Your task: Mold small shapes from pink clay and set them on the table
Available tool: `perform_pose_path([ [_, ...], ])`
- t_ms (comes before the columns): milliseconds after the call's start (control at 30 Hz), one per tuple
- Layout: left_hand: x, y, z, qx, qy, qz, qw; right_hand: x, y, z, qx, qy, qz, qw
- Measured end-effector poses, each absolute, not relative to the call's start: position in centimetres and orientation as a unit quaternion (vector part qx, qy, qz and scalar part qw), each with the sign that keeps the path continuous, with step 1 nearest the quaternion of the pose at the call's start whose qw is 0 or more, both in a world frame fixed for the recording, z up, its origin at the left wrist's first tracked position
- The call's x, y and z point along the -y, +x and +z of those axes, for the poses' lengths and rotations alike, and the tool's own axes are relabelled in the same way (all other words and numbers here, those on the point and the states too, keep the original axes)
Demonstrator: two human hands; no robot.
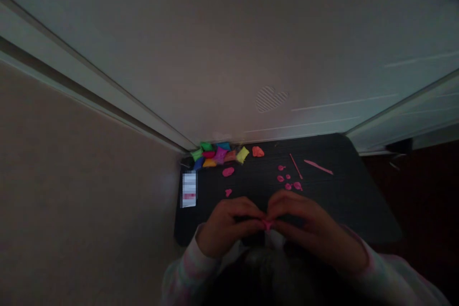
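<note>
Pinching pink clay [267, 224] (fingers [247, 207] close), left hand [229, 224] opposite right hand [310, 222]

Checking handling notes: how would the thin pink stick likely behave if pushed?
The thin pink stick looks straight, so probably fairly stiff. Its slenderness suggests little weight. It may roll sideways, though its cross-section is unclear.

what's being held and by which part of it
A small pink piece, held at its left side by the left hand and its right side by the right hand; the fingers hide much of it.
</note>
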State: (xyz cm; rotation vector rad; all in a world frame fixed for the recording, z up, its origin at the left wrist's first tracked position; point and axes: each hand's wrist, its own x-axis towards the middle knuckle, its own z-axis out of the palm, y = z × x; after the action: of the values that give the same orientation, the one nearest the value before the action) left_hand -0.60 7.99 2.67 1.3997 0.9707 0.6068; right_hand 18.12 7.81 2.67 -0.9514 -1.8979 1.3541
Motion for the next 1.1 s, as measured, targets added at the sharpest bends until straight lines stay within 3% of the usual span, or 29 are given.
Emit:
perform_pose_path([
  [333, -8.2, 0.4, 6.1, -0.451, 0.621, 0.259, 0.587, -8.3, 19.2, 5.4, 0.813, -0.334, 0.32, 0.353],
  [1100, -5.9, -0.4, 7.0, -0.43, 0.609, 0.247, 0.619, -5.6, 18.7, 7.0, 0.864, -0.31, 0.258, 0.301],
])
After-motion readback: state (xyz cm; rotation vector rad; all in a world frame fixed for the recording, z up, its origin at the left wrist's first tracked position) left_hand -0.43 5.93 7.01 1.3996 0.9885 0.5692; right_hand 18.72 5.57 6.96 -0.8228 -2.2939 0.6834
